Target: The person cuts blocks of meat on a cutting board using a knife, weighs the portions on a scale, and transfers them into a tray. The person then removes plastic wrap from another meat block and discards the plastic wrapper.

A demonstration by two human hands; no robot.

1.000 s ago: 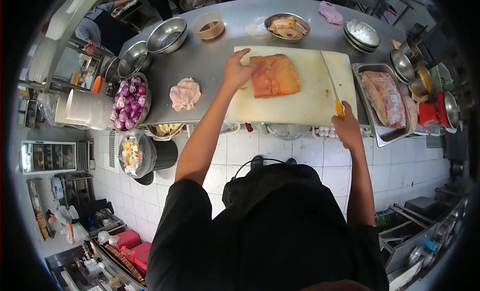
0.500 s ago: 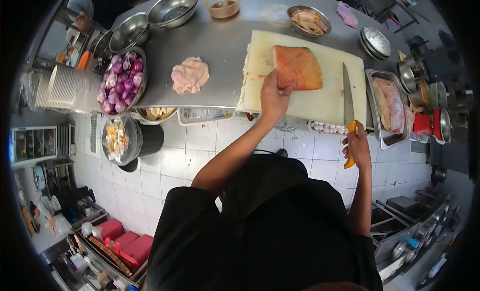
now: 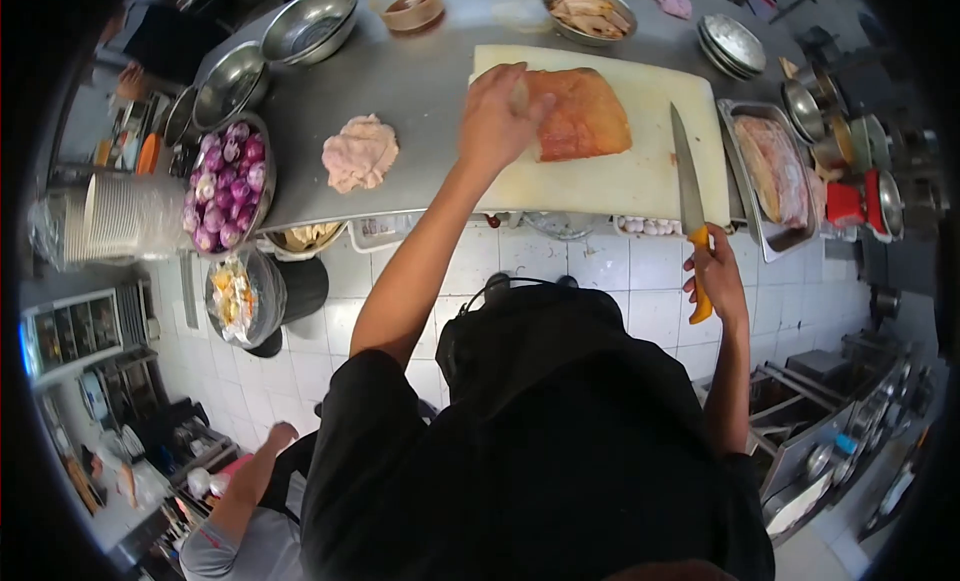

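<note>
Moved since 0.5 s ago: left hand (image 3: pixel 498 116) went from the near-left corner of the meat slab (image 3: pixel 578 114) up onto its left edge; the slab itself now lies more square on the cutting board (image 3: pixel 640 176). Knife stays low at the right.
Left hand: palm down, fingers curled over the slab's left edge, pressing/gripping it, prob. to pin it flat & stop it sliding.
Right hand: (image 3: pixel 712 273) closed round the yellow handle of the knife (image 3: pixel 688 186), down by the counter's near edge, blade pointing away over the board's right part, clear of the meat, so the edge is kept off the other hand.
Meat slab: orange-brown, centre-left of board, far half.
Board: white, on the steel counter (image 3: pixel 420 91), near edge flush w/ the counter lip, so within easy reach.
Tray: (image 3: pixel 745 196) just right of board, holds more raw meat, on the knife side.
Pale meat lump: (image 3: pixel 358 153) bare on counter, left of board, apart from it.
Red onions: in the bowl (image 3: pixel 222 176) far left, out of the way.
Other person: an arm (image 3: pixel 250 481) low at bottom left, not at the counter.
</note>
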